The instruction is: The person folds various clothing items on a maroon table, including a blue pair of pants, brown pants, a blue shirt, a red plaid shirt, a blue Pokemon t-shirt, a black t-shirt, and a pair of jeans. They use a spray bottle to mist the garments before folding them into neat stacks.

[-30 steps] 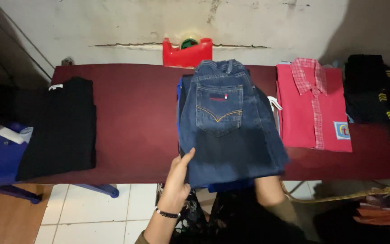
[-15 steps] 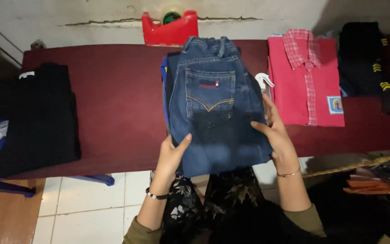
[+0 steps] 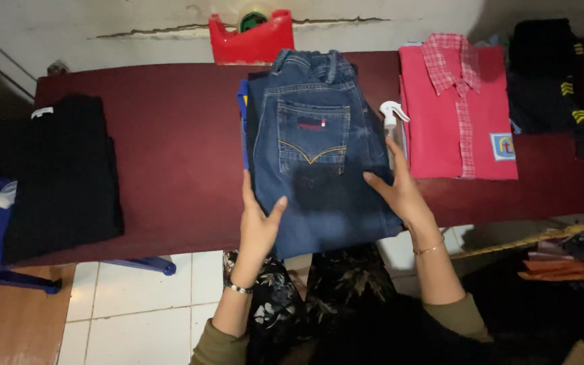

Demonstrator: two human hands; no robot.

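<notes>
On the dark red table [image 3: 170, 155], the left hand [image 3: 259, 223] and right hand [image 3: 400, 192] lay open and flat on the folded blue jeans [image 3: 319, 169], best pressed evenly to stay neat.

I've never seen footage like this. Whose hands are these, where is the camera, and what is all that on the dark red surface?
There is no machine here: a person works with two bare hands, and the single camera sits on that person's head, looking down. The left hand and the right hand each rest flat on a side of the folded blue jeans, which lie back pocket up in the middle of the dark red table. Neither hand closes around anything. To the left lies a folded black garment. To the right lies a folded red shirt with a checked collar, and beyond it dark clothing with yellow stripes. A white spray bottle stands between jeans and shirt. A red plastic holder sits at the far edge.
</notes>
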